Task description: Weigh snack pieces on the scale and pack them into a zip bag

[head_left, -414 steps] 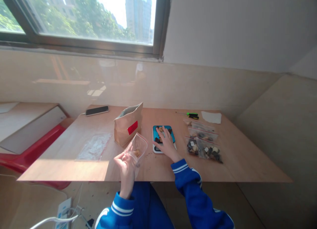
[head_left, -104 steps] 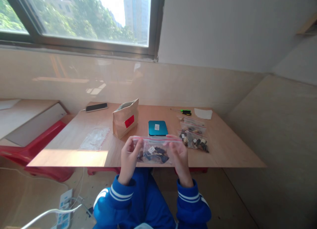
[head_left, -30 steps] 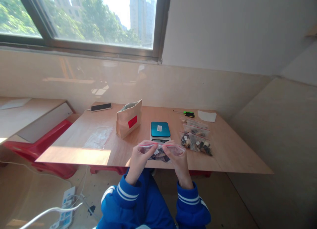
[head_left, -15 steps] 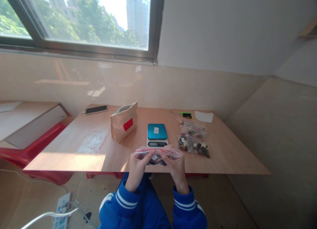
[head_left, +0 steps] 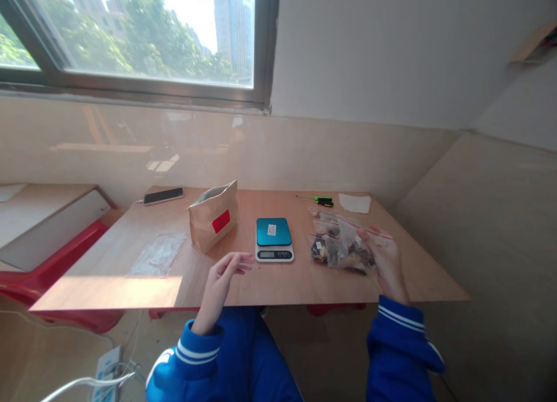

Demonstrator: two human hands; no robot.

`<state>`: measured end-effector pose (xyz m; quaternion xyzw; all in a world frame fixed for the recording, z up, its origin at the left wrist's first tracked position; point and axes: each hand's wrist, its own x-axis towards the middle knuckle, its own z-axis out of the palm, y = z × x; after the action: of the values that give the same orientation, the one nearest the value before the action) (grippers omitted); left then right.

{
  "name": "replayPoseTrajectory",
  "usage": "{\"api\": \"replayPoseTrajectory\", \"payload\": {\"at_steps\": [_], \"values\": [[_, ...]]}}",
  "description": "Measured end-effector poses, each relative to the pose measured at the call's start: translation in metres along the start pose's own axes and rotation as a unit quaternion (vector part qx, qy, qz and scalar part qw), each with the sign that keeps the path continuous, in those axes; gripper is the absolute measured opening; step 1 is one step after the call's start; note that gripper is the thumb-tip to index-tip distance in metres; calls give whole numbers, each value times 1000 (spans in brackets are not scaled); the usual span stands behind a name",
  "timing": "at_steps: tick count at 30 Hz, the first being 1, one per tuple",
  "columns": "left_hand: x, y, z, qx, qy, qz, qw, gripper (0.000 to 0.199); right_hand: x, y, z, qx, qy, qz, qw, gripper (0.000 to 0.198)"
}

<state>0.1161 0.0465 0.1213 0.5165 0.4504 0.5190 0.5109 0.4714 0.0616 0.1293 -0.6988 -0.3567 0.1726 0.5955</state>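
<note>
My right hand [head_left: 387, 260] is closed on the upper edge of a clear zip bag [head_left: 354, 248] with a red seal line and dark and pale pieces inside. This bag is over the other filled zip bags [head_left: 319, 248] on the right of the table; whether it rests on them I cannot tell. My left hand [head_left: 226, 273] hovers near the table's front edge, holding nothing, its fingers loosely bent and apart. Just beyond it stands a kitchen scale [head_left: 274, 232] with a blue plate and nothing on it.
Left of the scale stands an open brown paper pouch [head_left: 213, 219] with a red label. Flat clear bags [head_left: 157, 254] lie farther left, a phone [head_left: 163, 196] behind them. Two screwdrivers [head_left: 324, 201] and white paper [head_left: 354, 203] lie at the back right.
Both hands held the zip bag in front of the scale; the left has let go and moved left. My right hand has carried the bag right, over the other bags.
</note>
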Motion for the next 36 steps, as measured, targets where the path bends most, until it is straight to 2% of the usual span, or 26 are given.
{"api": "replayPoseTrajectory", "payload": {"at_steps": [1, 3, 5, 8, 11, 14, 16, 18, 20, 22, 23, 25, 27, 30, 33, 35, 36], "values": [[1, 0, -3, 2, 16, 3, 1000, 34, 8, 12, -1, -101, 31, -8, 994, 97], [3, 1, -10, 14, 51, 10, 999, 34, 12, 38, 0, -253, 101, -56, 961, 103], [4, 3, -17, 41, 94, 27, 994, 34, 3, 63, 4, -311, 124, -127, 934, 96], [8, 13, -27, 115, 178, 82, 974, 33, -23, 91, 18, -346, 54, -190, 917, 82], [24, 31, -37, 220, 259, 153, 928, 30, -44, 109, 38, -438, -49, -167, 882, 73], [57, 50, -47, 303, 314, 204, 876, 29, -43, 119, 53, -508, -115, -138, 843, 69], [86, 58, -54, 324, 306, 187, 875, 31, -34, 119, 58, -523, -136, -134, 831, 70], [112, 61, -62, 323, 282, 167, 888, 41, -25, 109, 61, -519, -139, -140, 832, 70], [129, 57, -68, 312, 240, 137, 909, 41, -23, 87, 68, -478, -133, -170, 852, 67], [133, 48, -68, 290, 180, 109, 934, 34, -31, 50, 82, -381, -147, -241, 880, 60], [131, 42, -66, 273, 146, 100, 945, 33, -39, 28, 92, -312, -174, -291, 887, 55], [119, 30, -58, 235, 100, 93, 962, 35, -58, -17, 116, -186, -250, -377, 872, 47], [104, 20, -46, 186, 73, 82, 976, 39, -79, -55, 143, -119, -305, -433, 840, 42], [82, 11, -32, 198, 134, 68, 969, 36, -109, -80, 173, -130, -348, -491, 788, 34], [65, 4, -25, 223, 224, 97, 944, 37, -137, -72, 181, -193, -375, -516, 746, 31], [54, -2, -22, 232, 248, 101, 935, 39, -150, -61, 181, -216, -393, -503, 739, 26], [48, -6, -20, 234, 244, 101, 936, 39, -154, -56, 182, -209, -403, -477, 752, 23]]}}
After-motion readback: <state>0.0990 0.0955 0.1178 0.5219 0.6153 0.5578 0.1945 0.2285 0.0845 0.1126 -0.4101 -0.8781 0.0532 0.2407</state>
